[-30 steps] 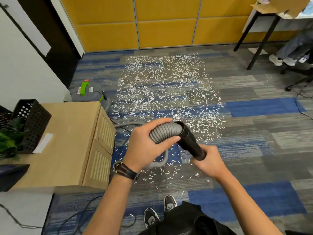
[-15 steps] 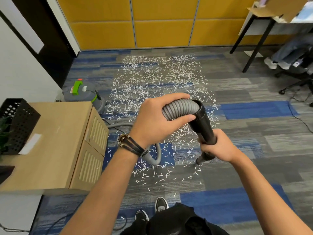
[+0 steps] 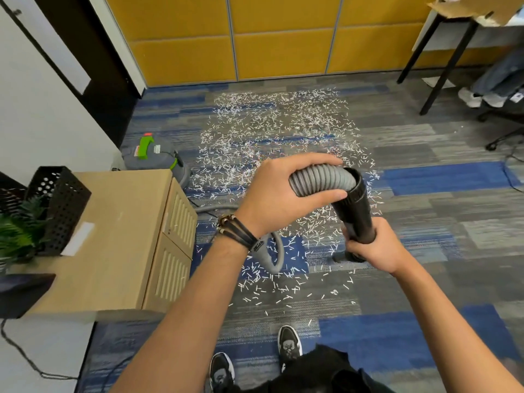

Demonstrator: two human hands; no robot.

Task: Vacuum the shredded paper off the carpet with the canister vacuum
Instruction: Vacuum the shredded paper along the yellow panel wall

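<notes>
Swung wand (image 3: 354, 214) steeper than half-second ago, planting tip on carpet (image 3: 431, 282) just below right hand (image 3: 374, 249), clenched round wand to steer. Left hand (image 3: 280, 199) wrapped round hose (image 3: 320, 181) bend above, taking weight. Paper (image 3: 272, 129) mostly beyond grip, some nearer.

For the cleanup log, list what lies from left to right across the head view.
From the left: black basket → canister vacuum → left hand on the grey hose → right hand on the black tube → white shoes of a seated person.
</notes>
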